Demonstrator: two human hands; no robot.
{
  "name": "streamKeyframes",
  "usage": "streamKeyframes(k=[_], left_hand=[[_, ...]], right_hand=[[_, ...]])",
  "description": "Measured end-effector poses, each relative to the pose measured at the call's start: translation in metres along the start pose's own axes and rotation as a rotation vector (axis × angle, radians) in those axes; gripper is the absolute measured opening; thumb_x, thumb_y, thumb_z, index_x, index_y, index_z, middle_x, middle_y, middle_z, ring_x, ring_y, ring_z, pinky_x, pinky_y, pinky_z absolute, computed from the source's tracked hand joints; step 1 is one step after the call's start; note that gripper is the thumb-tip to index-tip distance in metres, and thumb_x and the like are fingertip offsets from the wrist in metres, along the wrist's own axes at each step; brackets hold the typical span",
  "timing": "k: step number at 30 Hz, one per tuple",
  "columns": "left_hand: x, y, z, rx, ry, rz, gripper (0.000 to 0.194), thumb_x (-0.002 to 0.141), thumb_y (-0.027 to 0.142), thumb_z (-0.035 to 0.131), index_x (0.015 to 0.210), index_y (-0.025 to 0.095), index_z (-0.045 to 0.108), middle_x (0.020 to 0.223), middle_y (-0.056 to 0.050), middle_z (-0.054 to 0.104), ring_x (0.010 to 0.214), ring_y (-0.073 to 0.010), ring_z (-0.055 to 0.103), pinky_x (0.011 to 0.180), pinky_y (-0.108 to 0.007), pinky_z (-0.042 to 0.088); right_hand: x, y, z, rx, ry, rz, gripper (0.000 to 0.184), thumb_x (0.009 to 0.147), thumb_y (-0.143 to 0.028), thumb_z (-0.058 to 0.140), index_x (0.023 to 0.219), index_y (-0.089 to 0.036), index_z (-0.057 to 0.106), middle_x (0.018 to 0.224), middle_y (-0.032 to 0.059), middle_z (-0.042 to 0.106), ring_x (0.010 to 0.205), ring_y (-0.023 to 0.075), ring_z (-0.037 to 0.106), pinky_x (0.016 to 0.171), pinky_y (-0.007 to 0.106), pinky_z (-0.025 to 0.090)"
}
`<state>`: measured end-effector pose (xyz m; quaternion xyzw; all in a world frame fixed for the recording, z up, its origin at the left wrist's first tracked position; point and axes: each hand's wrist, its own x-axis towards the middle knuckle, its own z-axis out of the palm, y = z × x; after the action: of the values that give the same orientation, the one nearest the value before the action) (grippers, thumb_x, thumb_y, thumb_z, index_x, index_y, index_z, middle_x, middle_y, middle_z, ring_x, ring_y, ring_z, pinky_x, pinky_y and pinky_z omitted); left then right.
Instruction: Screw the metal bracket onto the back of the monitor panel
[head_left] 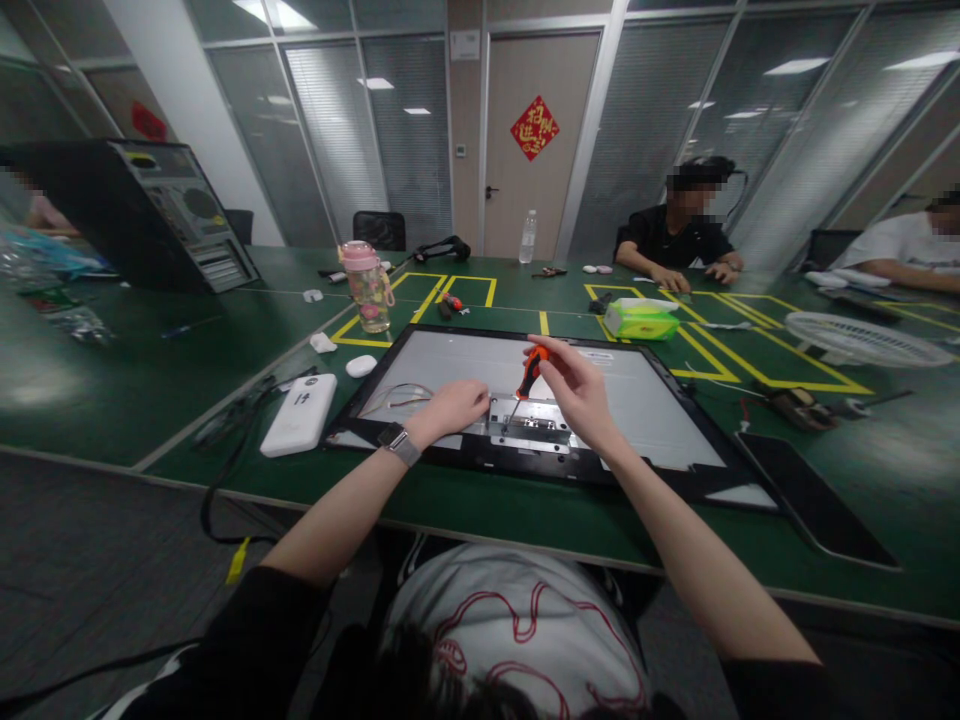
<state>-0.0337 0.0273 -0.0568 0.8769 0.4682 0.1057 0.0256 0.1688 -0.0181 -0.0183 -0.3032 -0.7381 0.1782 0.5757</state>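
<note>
A flat display panel [652,410] with a black frame lies back side up on the table in front of me. On its near edge sits a silver metal bracket [551,436]. My right hand [576,388] grips an orange-and-black screwdriver [532,372], tilted, its shaft pointing down at the bracket's left part. Whether the tip sits in a screw is too small to tell. My left hand [459,408], a watch on its wrist, rests at the bracket's left end with fingers curled together; what they pinch, if anything, is hidden. Thin cables [397,397] lie on the panel left of that hand.
Left of the panel are a white power bank [300,415], a white case [361,366] and a pink-lided bottle [365,285]. A green tissue pack [641,318] stands behind it. To the right lie a dark flat slab [814,495] and a power tool [799,405]. Two people sit across the table.
</note>
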Motion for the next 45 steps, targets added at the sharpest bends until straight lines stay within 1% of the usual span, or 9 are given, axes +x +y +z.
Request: streamKeyframes(k=[4, 8, 11, 13, 18, 21, 23, 29, 45], left_hand=[[0.000, 0.000, 0.000, -0.005, -0.003, -0.001, 0.028, 0.091, 0.026, 0.039, 0.082, 0.015, 0.063, 0.085, -0.009, 0.067, 0.077, -0.0204, 0.061, 0.069, -0.029, 0.042], [-0.001, -0.001, 0.000, -0.006, -0.004, -0.004, 0.029, 0.092, 0.027, 0.038, 0.081, 0.016, 0.063, 0.085, -0.010, 0.067, 0.076, -0.0205, 0.061, 0.070, -0.029, 0.043], [-0.001, 0.000, -0.001, -0.008, -0.004, -0.005, 0.030, 0.092, 0.027, 0.038, 0.081, 0.015, 0.063, 0.085, -0.010, 0.067, 0.076, -0.0210, 0.061, 0.070, -0.029, 0.043], [-0.001, 0.000, -0.001, -0.011, -0.004, -0.003, 0.029, 0.092, 0.026, 0.038, 0.081, 0.015, 0.063, 0.085, -0.010, 0.068, 0.077, -0.0210, 0.062, 0.070, -0.030, 0.043], [-0.001, 0.000, 0.001, -0.019, 0.004, -0.004, 0.028, 0.092, 0.026, 0.040, 0.081, 0.015, 0.063, 0.086, -0.010, 0.067, 0.078, -0.0209, 0.062, 0.072, -0.030, 0.043], [-0.001, -0.001, 0.002, -0.021, 0.007, -0.003, 0.029, 0.092, 0.027, 0.039, 0.081, 0.015, 0.063, 0.086, -0.010, 0.067, 0.078, -0.0203, 0.061, 0.072, -0.029, 0.044], [-0.002, -0.001, 0.002, -0.022, 0.007, -0.003, 0.030, 0.093, 0.027, 0.038, 0.081, 0.015, 0.063, 0.085, -0.010, 0.067, 0.077, -0.0201, 0.061, 0.071, -0.029, 0.044], [-0.002, -0.001, 0.001, -0.019, 0.004, 0.000, 0.030, 0.093, 0.028, 0.038, 0.081, 0.015, 0.063, 0.084, -0.009, 0.067, 0.076, -0.0203, 0.060, 0.068, -0.029, 0.043], [-0.002, 0.001, -0.002, -0.019, 0.003, 0.000, 0.029, 0.092, 0.027, 0.039, 0.081, 0.015, 0.063, 0.085, -0.009, 0.067, 0.077, -0.0199, 0.061, 0.071, -0.029, 0.043]], right_hand=[[0.001, -0.001, 0.000, -0.136, 0.094, -0.030, 0.019, 0.083, -0.026, 0.065, 0.102, -0.025, 0.067, 0.092, 0.0036, 0.060, 0.083, 0.0179, 0.059, 0.076, 0.035, 0.051], [0.001, 0.000, 0.000, -0.018, -0.034, 0.012, 0.031, 0.089, -0.025, 0.055, 0.119, -0.026, 0.058, 0.106, 0.0060, 0.062, 0.088, 0.0179, 0.062, 0.082, 0.037, 0.053], [0.000, 0.002, 0.003, 0.033, -0.067, 0.056, 0.039, 0.088, -0.024, 0.055, 0.127, -0.026, 0.053, 0.104, 0.0058, 0.065, 0.081, 0.0173, 0.066, 0.082, 0.039, 0.055], [0.000, 0.004, 0.005, -0.005, -0.014, 0.059, 0.039, 0.086, -0.025, 0.059, 0.125, -0.025, 0.055, 0.098, 0.0043, 0.066, 0.076, 0.0170, 0.065, 0.079, 0.038, 0.056], [0.000, 0.006, 0.004, -0.096, 0.202, -0.008, 0.041, 0.083, -0.026, 0.064, 0.123, -0.026, 0.056, 0.090, 0.0011, 0.064, 0.071, 0.0152, 0.062, 0.070, 0.033, 0.054], [0.001, 0.005, -0.001, -0.195, 0.302, -0.065, 0.033, 0.085, -0.025, 0.061, 0.118, -0.025, 0.059, 0.086, 0.0009, 0.061, 0.065, 0.0139, 0.056, 0.064, 0.031, 0.050], [0.002, 0.004, -0.005, -0.290, 0.328, -0.117, 0.027, 0.085, -0.025, 0.061, 0.112, -0.025, 0.062, 0.082, 0.0011, 0.060, 0.064, 0.0140, 0.053, 0.061, 0.031, 0.048], [0.002, 0.005, -0.005, -0.398, 0.290, -0.156, 0.023, 0.086, -0.027, 0.060, 0.109, -0.025, 0.063, 0.078, 0.0020, 0.057, 0.064, 0.0154, 0.051, 0.058, 0.030, 0.047], [-0.003, 0.010, 0.003, -0.386, 0.238, -0.159, 0.024, 0.088, -0.025, 0.058, 0.111, -0.025, 0.062, 0.082, 0.0023, 0.056, 0.064, 0.0143, 0.051, 0.058, 0.029, 0.047]])
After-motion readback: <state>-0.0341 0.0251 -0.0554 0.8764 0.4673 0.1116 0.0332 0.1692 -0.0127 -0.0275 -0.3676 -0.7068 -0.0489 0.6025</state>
